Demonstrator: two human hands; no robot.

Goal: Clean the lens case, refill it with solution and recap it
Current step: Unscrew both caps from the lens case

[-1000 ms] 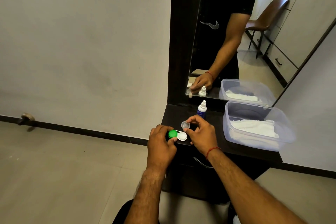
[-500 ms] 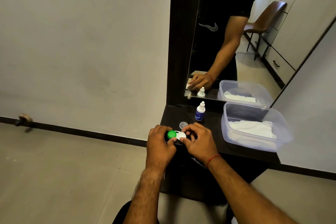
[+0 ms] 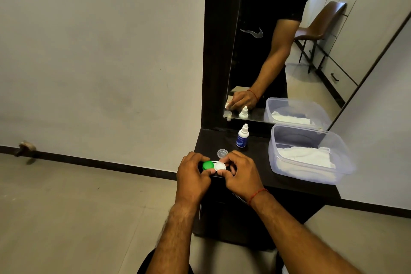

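Note:
A white contact lens case [image 3: 216,166] lies on the dark counter [image 3: 262,162] near its front left corner. Its left well wears a green cap [image 3: 208,165]; its right well is uncovered and looks white. My left hand [image 3: 193,177] grips the case's left end, fingers curled round the green cap. My right hand [image 3: 241,173] pinches the right end of the case with curled fingers. A clear loose cap [image 3: 222,153] sits on the counter just behind the case. A small white solution bottle [image 3: 242,137] with a blue label stands upright further back.
A clear plastic tub [image 3: 311,133] holding a white cloth [image 3: 304,158] sits on the right of the counter. A mirror [image 3: 289,40] rises behind the counter. A grey wall and tiled floor [image 3: 77,207] lie to the left.
My right hand held the clear cap above the counter a second ago. It set the cap down behind the case and came back to pinch the case's right end.

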